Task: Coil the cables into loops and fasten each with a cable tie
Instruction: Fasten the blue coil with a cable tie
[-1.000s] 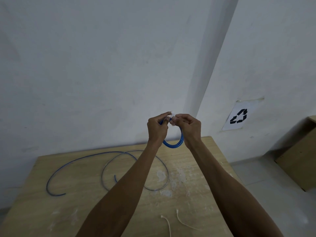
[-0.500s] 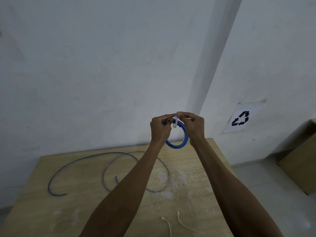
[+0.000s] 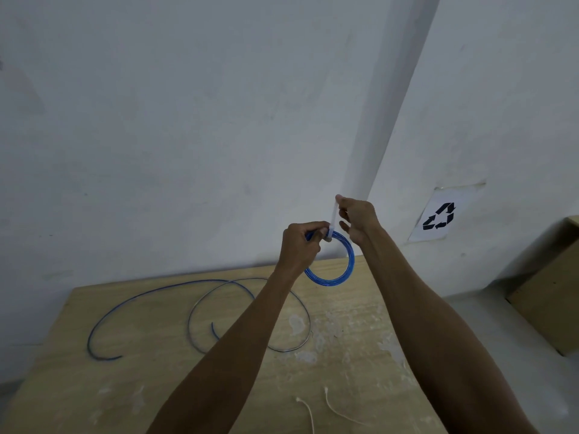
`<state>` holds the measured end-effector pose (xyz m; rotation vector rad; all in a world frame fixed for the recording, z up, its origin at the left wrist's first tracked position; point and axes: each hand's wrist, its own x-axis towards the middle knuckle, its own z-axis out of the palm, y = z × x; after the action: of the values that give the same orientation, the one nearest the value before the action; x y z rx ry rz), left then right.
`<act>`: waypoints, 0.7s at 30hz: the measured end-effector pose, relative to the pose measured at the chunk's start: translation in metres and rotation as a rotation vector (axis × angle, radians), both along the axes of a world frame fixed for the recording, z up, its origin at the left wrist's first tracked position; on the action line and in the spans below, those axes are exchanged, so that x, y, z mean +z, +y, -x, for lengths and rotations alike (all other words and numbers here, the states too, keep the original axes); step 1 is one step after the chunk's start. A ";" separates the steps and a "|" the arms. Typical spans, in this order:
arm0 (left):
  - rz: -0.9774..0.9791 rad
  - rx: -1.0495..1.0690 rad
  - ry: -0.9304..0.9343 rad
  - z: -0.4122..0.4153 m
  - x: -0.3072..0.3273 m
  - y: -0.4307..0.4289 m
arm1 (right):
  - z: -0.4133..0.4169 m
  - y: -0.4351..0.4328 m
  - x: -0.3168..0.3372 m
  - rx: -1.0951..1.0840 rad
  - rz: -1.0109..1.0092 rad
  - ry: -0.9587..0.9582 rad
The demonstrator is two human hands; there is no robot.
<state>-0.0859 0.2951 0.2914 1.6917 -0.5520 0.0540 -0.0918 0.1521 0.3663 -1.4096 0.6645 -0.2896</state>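
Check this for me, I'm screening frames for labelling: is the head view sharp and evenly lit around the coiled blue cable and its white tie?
Head view: dim, even light, no glare; the coiled blue cable in the left hand is crisp; the white plastic cable tie pinched by the right hand blends softly into the pale wall; wide-angle stretch slants the wall corner.

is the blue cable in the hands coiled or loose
Coiled: the blue cable hangs as a tight ring of several turns, its top held by the left hand.
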 end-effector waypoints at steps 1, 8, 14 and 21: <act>-0.006 0.011 0.001 -0.001 0.002 0.000 | 0.000 0.003 -0.003 -0.003 -0.007 -0.021; 0.089 0.191 0.075 -0.018 0.010 0.018 | 0.024 0.005 -0.020 0.354 0.127 0.013; 0.159 0.170 0.160 -0.023 0.020 0.020 | 0.031 0.002 -0.033 0.361 0.140 -0.244; 0.235 0.185 0.278 -0.026 0.021 0.021 | 0.031 0.003 -0.034 0.400 0.241 -0.364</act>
<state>-0.0603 0.3158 0.3123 1.4846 -0.1722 0.0157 -0.1228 0.1555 0.3319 -1.6299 0.0435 -0.3040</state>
